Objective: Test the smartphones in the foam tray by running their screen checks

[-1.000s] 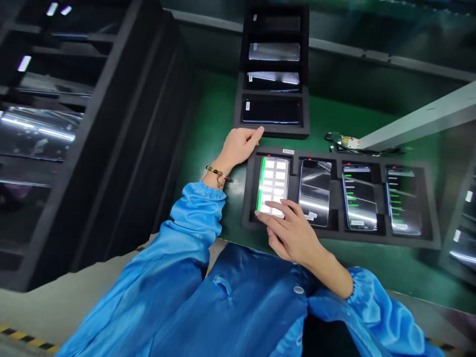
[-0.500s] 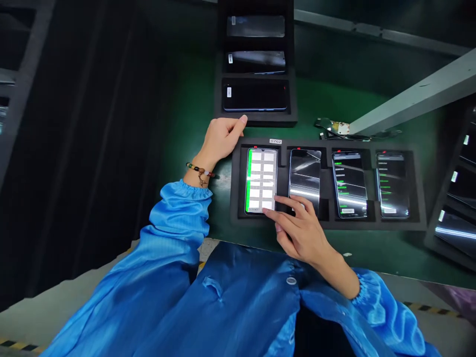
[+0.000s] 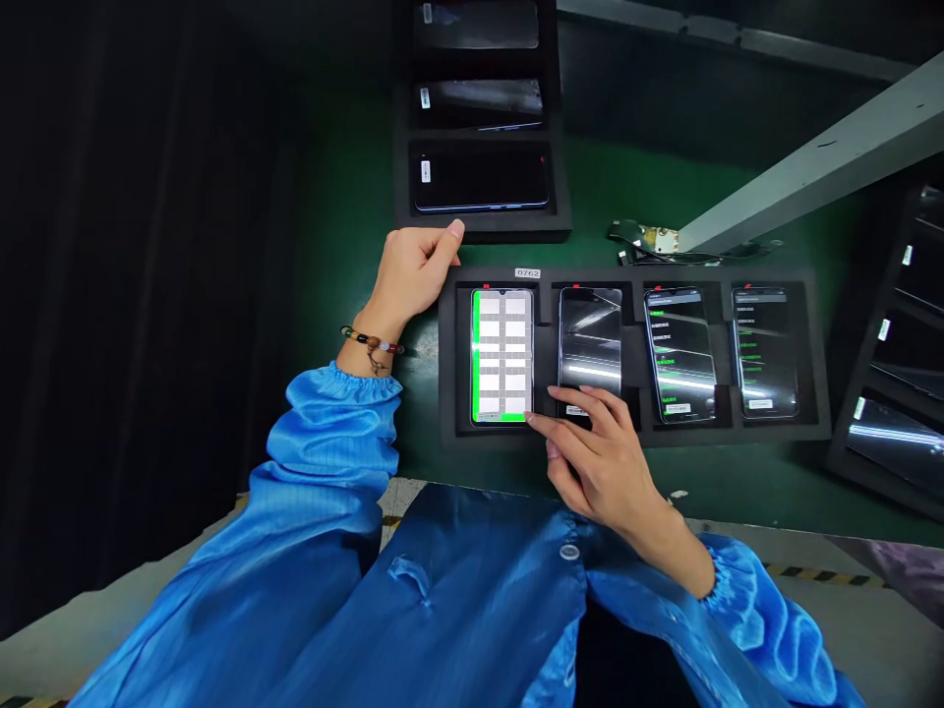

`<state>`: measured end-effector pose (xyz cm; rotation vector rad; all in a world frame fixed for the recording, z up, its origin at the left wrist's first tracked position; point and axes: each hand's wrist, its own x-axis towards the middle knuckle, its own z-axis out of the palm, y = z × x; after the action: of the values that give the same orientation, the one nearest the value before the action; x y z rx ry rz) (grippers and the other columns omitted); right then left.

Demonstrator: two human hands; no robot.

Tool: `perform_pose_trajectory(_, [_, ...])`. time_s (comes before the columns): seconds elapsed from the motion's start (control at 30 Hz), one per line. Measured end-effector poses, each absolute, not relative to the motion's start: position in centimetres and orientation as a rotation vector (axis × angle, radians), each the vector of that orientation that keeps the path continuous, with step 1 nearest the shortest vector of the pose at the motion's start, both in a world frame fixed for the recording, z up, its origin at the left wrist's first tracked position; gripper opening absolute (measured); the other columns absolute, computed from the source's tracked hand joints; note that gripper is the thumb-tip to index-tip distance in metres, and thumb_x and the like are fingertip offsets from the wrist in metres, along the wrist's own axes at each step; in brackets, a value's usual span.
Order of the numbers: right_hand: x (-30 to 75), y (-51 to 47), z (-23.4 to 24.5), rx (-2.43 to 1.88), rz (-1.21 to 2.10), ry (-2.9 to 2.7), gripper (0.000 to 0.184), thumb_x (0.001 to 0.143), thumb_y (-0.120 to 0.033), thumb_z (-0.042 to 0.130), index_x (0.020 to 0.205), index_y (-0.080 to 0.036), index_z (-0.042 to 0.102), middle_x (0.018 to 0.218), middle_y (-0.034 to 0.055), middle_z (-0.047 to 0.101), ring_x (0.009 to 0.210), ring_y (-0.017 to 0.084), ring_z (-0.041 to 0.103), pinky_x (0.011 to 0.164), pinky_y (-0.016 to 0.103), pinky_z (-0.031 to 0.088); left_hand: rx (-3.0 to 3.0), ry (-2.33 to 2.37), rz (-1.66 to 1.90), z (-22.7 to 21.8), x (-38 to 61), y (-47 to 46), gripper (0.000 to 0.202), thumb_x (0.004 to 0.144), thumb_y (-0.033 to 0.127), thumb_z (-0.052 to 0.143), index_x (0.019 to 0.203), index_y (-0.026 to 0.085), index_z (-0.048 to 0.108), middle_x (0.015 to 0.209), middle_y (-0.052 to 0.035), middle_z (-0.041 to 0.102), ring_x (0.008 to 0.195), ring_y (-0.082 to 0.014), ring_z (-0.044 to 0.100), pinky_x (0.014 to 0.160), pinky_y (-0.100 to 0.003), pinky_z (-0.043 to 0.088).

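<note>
A black foam tray (image 3: pixel 451 393) labelled 0762 holds several smartphones in a row. The leftmost smartphone (image 3: pixel 502 344) shows a lit white grid, with green down its left side and along part of its bottom. My right hand (image 3: pixel 601 452) has its index fingertip at the lower right corner of that screen, fingers apart. Its other fingers hover over the lower part of the second smartphone (image 3: pixel 590 339), whose screen is dark. By the tray's upper left corner rests my left hand (image 3: pixel 417 267), curled into a loose fist with nothing visible in it.
Another foam tray (image 3: pixel 483 224) with dark phones lies behind, and a third tray (image 3: pixel 848 433) with phones stands at the right. A grey metal post (image 3: pixel 796 162) slants down to the green table (image 3: pixel 339 246), with a cable and small board (image 3: pixel 659 239) at its foot.
My right index fingertip has slid rightward along the bottom of the lit screen to its corner, and green now shows there. My left hand stays by the tray. The whole view has shifted slightly.
</note>
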<state>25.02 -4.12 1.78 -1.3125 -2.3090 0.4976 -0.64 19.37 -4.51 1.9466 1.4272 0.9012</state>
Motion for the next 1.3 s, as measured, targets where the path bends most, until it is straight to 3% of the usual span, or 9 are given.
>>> perform_pose_trajectory(0.33, [23.4, -1.2, 2.3, -1.551, 0.421, -2.393, 0.058, 0.098, -0.011, 0.053, 0.155, -0.022, 0.054, 0.152, 0.0071, 0.070, 0.151, 0.039, 0.050, 0.123, 0.063, 0.040, 1.945, 1.401, 0.927, -4.6, -0.6, 19.4, 0.074, 0.109, 0.072, 0.044, 0.059, 0.021, 0.062, 0.053, -0.0001, 0.047, 0.054, -0.0137, 0.045, 0.061, -0.037, 0.032])
perform_pose_trajectory(0.63, [22.8, 3.4, 1.8, -1.660, 0.266, -2.402, 0.054, 0.101, -0.012, 0.047, 0.154, -0.016, 0.054, 0.155, 0.0107, 0.066, 0.154, 0.039, 0.046, 0.125, 0.060, 0.039, 1.951, 1.395, 0.945, -4.7, -0.5, 19.4, 0.074, 0.109, 0.074, 0.043, 0.057, 0.023, 0.060, 0.050, -0.0004, 0.043, 0.052, -0.0157, 0.043, 0.060, -0.039, 0.031])
perform_pose_trajectory(0.97, [19.8, 6.3, 1.4, -1.582, 0.310, -2.437, 0.051, 0.103, -0.015, 0.045, 0.152, -0.013, 0.058, 0.161, 0.0129, 0.061, 0.151, 0.041, 0.046, 0.124, 0.060, 0.039, 1.968, 1.367, 0.983, -5.0, -0.5, 19.5, 0.075, 0.109, 0.075, 0.041, 0.060, 0.022, 0.061, 0.049, -0.0008, 0.045, 0.052, -0.0155, 0.043, 0.060, -0.038, 0.034])
perform_pose_trajectory(1.13, [18.8, 6.7, 1.0, -1.471, 0.318, -2.479, 0.050, 0.102, -0.014, 0.045, 0.150, -0.015, 0.061, 0.160, 0.0098, 0.063, 0.152, 0.039, 0.045, 0.126, 0.058, 0.038, 1.964, 1.381, 0.960, -4.7, -0.4, 19.3, 0.075, 0.109, 0.073, 0.041, 0.058, 0.022, 0.059, 0.051, -0.0007, 0.047, 0.051, -0.0154, 0.043, 0.060, -0.039, 0.035])
perform_pose_trajectory(1.3, [21.1, 6.4, 0.9, -1.538, 0.344, -2.374, 0.058, 0.099, -0.012, 0.045, 0.156, -0.020, 0.054, 0.150, 0.0115, 0.070, 0.151, 0.040, 0.047, 0.124, 0.065, 0.038, 1.971, 1.372, 0.953, -4.8, -0.5, 19.4, 0.073, 0.110, 0.071, 0.042, 0.058, 0.022, 0.059, 0.051, -0.0009, 0.049, 0.052, -0.0157, 0.045, 0.060, -0.039, 0.033])
